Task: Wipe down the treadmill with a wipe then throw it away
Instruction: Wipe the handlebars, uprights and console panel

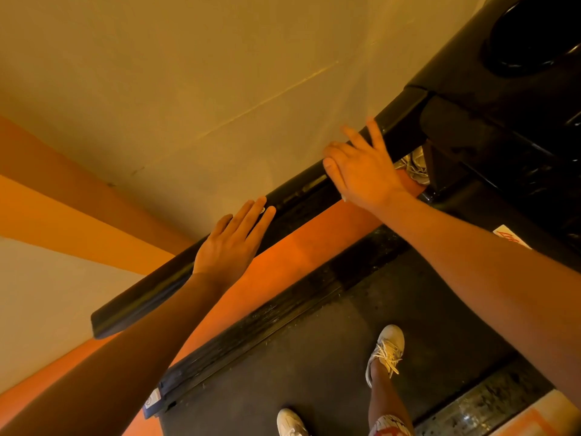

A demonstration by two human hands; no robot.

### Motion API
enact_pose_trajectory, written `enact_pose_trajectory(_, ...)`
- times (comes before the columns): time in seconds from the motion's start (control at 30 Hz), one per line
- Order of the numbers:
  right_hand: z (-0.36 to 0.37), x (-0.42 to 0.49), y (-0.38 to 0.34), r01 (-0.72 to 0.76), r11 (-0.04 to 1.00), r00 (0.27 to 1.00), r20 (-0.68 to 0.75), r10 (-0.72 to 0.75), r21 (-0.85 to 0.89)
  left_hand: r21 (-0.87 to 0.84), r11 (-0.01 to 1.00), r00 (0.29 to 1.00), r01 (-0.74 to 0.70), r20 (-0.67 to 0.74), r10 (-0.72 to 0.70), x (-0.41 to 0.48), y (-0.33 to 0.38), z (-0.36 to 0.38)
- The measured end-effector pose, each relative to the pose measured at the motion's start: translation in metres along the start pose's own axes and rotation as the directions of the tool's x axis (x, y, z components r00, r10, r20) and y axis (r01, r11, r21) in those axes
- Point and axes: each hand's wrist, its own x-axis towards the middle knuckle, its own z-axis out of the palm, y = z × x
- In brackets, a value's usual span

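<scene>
Treadmill (314,366) fills the frame from 6 to 2 o'clock as I look down on it, its dark belt at 5 o'clock. A black rail (141,303) runs on a slant from 8 o'clock up toward 1 o'clock, with a pale wall (188,73) behind it and orange floor (298,247) below it.

At 7 o'clock my left hand (232,243) lies flat on the rail, fingers straight and together, gripping nothing.

Just past centre, toward 1 o'clock, my right hand (361,165) lies palm down across the same rail, fingers spread wide. At the heel of that hand a thin pale sliver shows, possibly the wipe (343,198); the rest is hidden under the palm, so I cannot tell for sure.

At 2 o'clock the rail meets the glossy black console (503,136), with a round cup holder (534,33) in the top right corner.

At 5 o'clock a white shoe (388,347) stands on the belt.
</scene>
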Motion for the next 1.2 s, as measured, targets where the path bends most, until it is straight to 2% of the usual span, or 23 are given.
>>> enact_pose_trajectory(0.17,0.003,0.003,-0.007,-0.107,0.994,0.994,-0.024,0.107,-0.008,-0.044,0.998,0.998,0.048,-0.032,-0.049,0.003,-0.002,0.005)
enact_pose_trajectory(0.33,0.004,0.003,-0.006,0.010,0.999,1.000,-0.006,-0.010,0.053,-0.068,0.996,0.997,0.053,-0.054,-0.057,0.003,-0.002,0.006)
enact_pose_trajectory(0.5,0.002,0.003,-0.006,-0.095,0.995,0.995,-0.037,0.096,0.035,-0.082,0.995,0.995,0.060,-0.070,-0.066,0.004,-0.001,0.006)
enact_pose_trajectory(0.67,0.004,0.005,-0.005,0.017,1.000,1.000,0.008,-0.017,0.016,-0.077,0.996,0.995,0.050,-0.084,-0.056,0.002,-0.002,0.008)
enact_pose_trajectory(0.77,-0.001,0.009,0.021,-0.051,0.999,0.999,0.003,0.051,-0.009,-0.083,0.995,0.995,0.048,-0.083,-0.055,0.002,-0.002,0.010)
enact_pose_trajectory(0.83,-0.003,0.008,0.013,-0.094,0.996,0.996,-0.009,0.094,-0.006,-0.088,0.995,0.995,0.048,-0.084,-0.056,0.002,-0.003,0.011)
enact_pose_trajectory(0.93,0.007,0.005,-0.008,0.001,0.999,1.000,0.008,-0.001,0.038,-0.098,0.994,0.994,0.053,-0.090,-0.062,0.001,-0.004,0.012)
enact_pose_trajectory(1.0,0.003,0.010,0.002,0.031,1.000,0.999,0.028,-0.030,-0.005,-0.099,0.994,0.994,0.051,-0.095,-0.060,0.001,-0.004,0.011)
enact_pose_trajectory(1.13,-0.009,0.017,0.034,-0.118,0.992,0.993,0.007,0.118,-0.046,-0.100,0.994,0.991,0.046,-0.121,-0.059,0.001,0.000,0.009)
enact_pose_trajectory(1.2,-0.007,0.011,0.022,-0.081,0.996,0.997,0.014,0.081,-0.023,-0.110,0.993,0.990,0.047,-0.131,-0.061,0.002,0.001,0.008)
